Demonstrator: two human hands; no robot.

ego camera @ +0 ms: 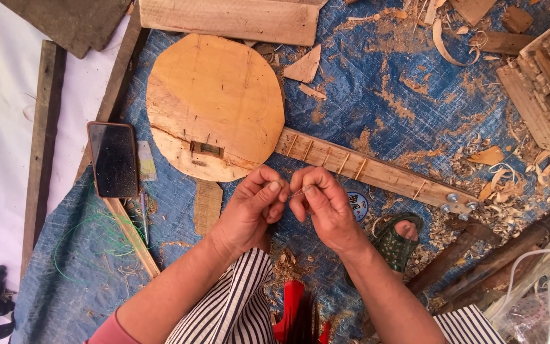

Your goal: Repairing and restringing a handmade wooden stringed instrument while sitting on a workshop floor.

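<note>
head view: a thin wire (296,192) is pinched between the fingertips of the left hand (249,207) and the right hand (326,204), both clenched on it, just near of a round wooden instrument (214,105) laid on a blue tarp (389,95). a phone (114,159) is seen to the left, wood shavings (504,185) to the right.

bright even daylight, soft faint shadows, sharp focus (mild wide-angle bending at edges), no glare
</note>
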